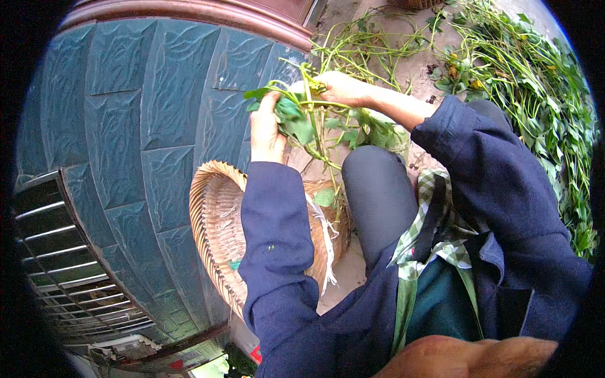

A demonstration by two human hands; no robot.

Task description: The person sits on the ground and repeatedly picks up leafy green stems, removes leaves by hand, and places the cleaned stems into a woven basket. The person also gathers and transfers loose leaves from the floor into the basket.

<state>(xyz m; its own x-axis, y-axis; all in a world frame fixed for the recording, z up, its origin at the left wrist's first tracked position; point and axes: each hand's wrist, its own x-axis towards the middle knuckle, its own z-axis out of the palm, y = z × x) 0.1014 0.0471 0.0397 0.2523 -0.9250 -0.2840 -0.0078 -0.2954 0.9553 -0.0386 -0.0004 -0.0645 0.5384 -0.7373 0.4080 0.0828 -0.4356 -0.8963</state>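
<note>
Green leaves bunch between the thumb and fingers of my left hand, above the woven basket. My right hand grips leafy green vine stems just to the right of it. Some of these stems and leaves hang down in front of my knee towards the basket. The woven basket stands by the wall, partly hidden behind my left sleeve; white strips hang at its side.
A large heap of leafy vines lies along the right. Looser vines spread over the floor ahead. A blue tiled wall and a barred window stand at the left. Part of another basket shows at the top.
</note>
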